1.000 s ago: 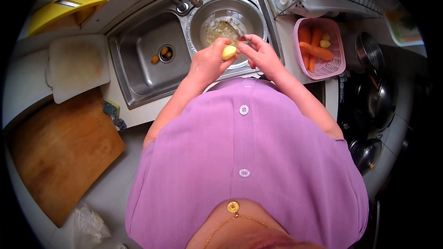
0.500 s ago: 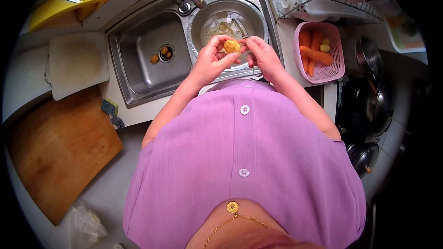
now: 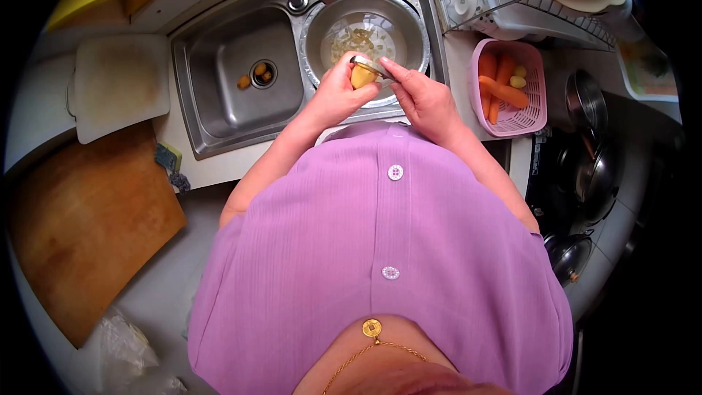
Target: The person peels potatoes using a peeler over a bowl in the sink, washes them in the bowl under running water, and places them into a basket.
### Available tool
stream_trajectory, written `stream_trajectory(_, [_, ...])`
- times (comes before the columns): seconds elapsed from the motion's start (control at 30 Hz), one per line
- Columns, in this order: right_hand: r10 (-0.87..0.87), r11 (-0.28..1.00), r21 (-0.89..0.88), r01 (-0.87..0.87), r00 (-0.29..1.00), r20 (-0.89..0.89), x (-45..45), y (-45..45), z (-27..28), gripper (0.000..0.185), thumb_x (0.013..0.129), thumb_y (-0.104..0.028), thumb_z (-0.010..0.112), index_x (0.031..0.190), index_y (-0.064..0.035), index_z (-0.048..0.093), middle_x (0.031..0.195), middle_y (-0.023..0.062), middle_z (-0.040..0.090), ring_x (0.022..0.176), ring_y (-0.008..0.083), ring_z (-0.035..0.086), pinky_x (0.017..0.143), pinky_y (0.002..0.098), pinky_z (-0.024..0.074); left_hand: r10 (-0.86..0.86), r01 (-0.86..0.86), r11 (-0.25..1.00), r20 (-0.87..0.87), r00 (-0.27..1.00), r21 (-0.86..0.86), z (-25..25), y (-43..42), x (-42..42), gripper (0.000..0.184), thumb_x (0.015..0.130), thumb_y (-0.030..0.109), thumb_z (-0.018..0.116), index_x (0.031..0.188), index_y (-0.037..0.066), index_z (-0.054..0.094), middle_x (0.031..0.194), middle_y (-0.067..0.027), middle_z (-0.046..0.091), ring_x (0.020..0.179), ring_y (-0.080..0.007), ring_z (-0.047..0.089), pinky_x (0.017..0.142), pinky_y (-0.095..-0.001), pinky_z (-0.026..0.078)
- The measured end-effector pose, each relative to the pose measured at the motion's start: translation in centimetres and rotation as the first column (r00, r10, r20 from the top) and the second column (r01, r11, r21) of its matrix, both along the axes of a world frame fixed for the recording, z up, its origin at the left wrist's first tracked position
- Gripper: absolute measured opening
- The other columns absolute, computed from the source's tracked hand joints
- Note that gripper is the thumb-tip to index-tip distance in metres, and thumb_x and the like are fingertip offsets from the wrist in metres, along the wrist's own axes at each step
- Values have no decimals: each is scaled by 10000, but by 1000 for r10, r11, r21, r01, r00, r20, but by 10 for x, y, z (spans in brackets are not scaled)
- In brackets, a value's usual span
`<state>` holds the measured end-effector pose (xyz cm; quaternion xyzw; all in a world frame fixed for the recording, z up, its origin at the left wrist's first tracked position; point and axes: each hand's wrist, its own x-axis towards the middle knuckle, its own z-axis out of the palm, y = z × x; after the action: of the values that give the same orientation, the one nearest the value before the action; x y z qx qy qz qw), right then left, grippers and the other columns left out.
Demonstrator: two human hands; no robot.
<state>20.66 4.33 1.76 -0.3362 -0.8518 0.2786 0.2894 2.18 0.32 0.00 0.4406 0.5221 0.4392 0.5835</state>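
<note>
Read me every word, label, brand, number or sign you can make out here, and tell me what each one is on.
No text is readable anywhere.
Gold pendant: marks around its square centre, too small to read.
Upper shirt button: marks too small to tell whether letters or pattern.

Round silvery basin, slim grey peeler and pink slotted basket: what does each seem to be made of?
Round silvery basin: likely smooth stainless steel, from its bright reflections.
Slim grey peeler: probably polished metal, given its glint; too small to be sure.
Pink slotted basket: apparently satin plastic, evenly coloured throughout.
</note>
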Motion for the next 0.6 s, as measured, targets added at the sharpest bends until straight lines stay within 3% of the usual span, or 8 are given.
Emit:
stream_trajectory(0.1, [42,998,47,-51,984,170,0,-3,7,455,843,-121,608,1282,-209,526,731,59,575,634,226,601,536,339,503,13,-12,999,32,999,-53,-2,0,-1,297,805,101,619,1072,30,512,870,-9,581,769,-60,527,668,-231,448])
stream_trajectory(0.2, [27,994,98,-44,986,166,-1,-4,4,469,838,-123,612,1290,-211,517,704,57,550,612,218,590,519,341,494,-59,60,997,14,998,-53,-2,0,-2,275,832,106,612,1077,44,506,837,13,542,745,-48,503,624,-200,418])
stream_trajectory(0.27, [0,994,109,-17,989,147,-1,-3,0,476,838,-118,612,1293,-212,513,714,57,559,621,220,595,520,343,494,-172,165,967,-18,985,-196,6,1,-5,252,843,124,605,1065,46,515,781,31,527,652,-36,469,547,-196,381])
stream_trajectory(0.33, [-28,993,120,12,991,129,-1,-4,0,482,837,-113,612,1297,-212,509,724,56,567,629,221,600,521,344,494,-121,115,978,-19,993,-176,-2,-3,-3,254,850,135,603,1072,50,512,753,39,511,617,-30,445,519,-195,355])
stream_trajectory(0.43, [-68,998,-2,70,984,165,2,-5,0,444,857,-112,594,1288,-188,517,846,81,632,718,253,635,590,351,514,-91,94,989,30,995,-117,9,-7,-3,255,866,144,594,1086,55,502,715,46,483,579,-25,411,490,-191,322])
stream_trajectory(0.5, [-198,942,-242,233,967,159,9,0,-13,398,883,-120,568,1276,-164,526,1007,123,647,829,291,646,686,360,521,-117,123,989,78,990,-78,14,-9,-7,253,874,141,588,1093,55,494,706,45,471,574,-27,402,488,-190,314])
stream_trajectory(0.57, [-198,918,-323,229,972,125,13,-2,-12,382,891,-126,560,1271,-160,531,1049,136,637,861,300,642,719,363,518,-74,145,976,382,921,-161,14,-11,-11,300,870,134,599,1135,51,483,748,33,474,592,-37,416,516,-194,346])
stream_trajectory(0.6, [-198,890,-401,217,976,90,13,-3,-10,367,899,-133,552,1266,-155,536,1091,150,627,893,310,639,752,366,515,-77,148,976,380,922,-160,14,-11,-10,300,870,134,599,1135,51,483,748,33,474,592,-37,416,516,-194,346])
